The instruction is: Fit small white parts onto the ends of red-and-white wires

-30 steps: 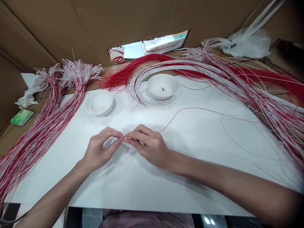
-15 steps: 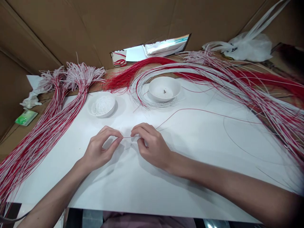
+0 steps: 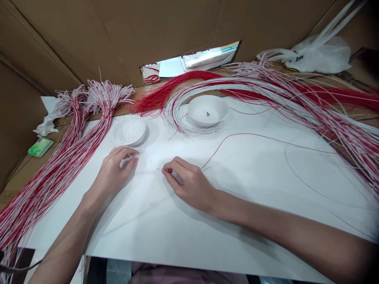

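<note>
A thin red wire (image 3: 217, 150) is pinched in the fingertips of my right hand (image 3: 189, 181). Its short end sticks out to the left of the pinch, while the long part runs off to the right over the white sheet. My left hand (image 3: 114, 169) is apart from the wire, thumb and forefinger parted, with nothing visible between them. Just beyond the left fingers sits a shallow white bowl (image 3: 142, 136) with small white bits in it, too fine to name. Farther right stands a second white bowl (image 3: 194, 116) with a small dark piece inside.
On the left lie bundles of red and white wires (image 3: 74, 157) with white tufted ends. More red wires (image 3: 177, 85) and white wires arc across the back and right. A cardboard wall (image 3: 177, 27) with a cut-out slot closes the back. A white plastic bag (image 3: 322, 55) lies back right.
My left hand has let go of the wire's end and moved left and away from me, towards the left bowl. My right hand stays nearly in place, still pinching the wire.
</note>
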A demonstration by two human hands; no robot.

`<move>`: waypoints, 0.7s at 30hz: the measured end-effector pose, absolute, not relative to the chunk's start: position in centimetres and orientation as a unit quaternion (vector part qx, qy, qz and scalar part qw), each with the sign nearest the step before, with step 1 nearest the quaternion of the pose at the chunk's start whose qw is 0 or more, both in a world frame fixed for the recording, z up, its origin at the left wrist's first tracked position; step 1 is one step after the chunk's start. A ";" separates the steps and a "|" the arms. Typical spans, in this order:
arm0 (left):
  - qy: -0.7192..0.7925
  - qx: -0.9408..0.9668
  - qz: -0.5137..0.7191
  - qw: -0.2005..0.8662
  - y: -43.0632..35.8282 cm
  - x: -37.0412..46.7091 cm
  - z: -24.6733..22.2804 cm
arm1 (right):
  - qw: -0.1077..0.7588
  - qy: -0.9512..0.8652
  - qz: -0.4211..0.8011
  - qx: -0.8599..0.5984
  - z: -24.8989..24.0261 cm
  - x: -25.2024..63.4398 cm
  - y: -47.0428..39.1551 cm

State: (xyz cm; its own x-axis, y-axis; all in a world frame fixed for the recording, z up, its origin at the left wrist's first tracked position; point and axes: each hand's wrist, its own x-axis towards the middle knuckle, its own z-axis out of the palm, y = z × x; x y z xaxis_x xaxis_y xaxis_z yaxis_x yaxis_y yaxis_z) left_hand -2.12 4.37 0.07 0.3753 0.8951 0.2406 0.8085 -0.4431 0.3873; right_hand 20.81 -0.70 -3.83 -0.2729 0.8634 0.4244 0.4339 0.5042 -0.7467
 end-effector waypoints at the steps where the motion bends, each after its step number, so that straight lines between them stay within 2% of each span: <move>1: 0.521 0.824 0.193 0.108 4.5 -2.3 0.1 | 0.419 -0.756 0.253 -0.435 -3.8 20.8 -0.7; 4: 0.523 0.825 0.168 0.134 4.6 -2.7 0.0 | 0.407 -0.757 0.251 -0.445 -3.7 20.8 -0.8; 15: 0.481 0.839 0.211 0.144 4.6 -2.3 -1.0 | 0.433 -0.755 0.232 -0.435 -3.7 20.7 -0.8; 21: 0.477 0.842 0.181 0.177 5.1 -3.5 -0.6 | 0.435 -0.752 0.241 -0.433 -3.7 20.7 -0.8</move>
State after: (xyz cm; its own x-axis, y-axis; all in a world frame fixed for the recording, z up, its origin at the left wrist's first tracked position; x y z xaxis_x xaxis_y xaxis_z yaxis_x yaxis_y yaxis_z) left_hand -3.45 5.11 -0.60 0.4791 0.8670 0.1369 0.7388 -0.4826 0.4705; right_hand 20.73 -0.79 -3.74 -0.2461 0.8612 0.4446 0.4414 0.5080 -0.7397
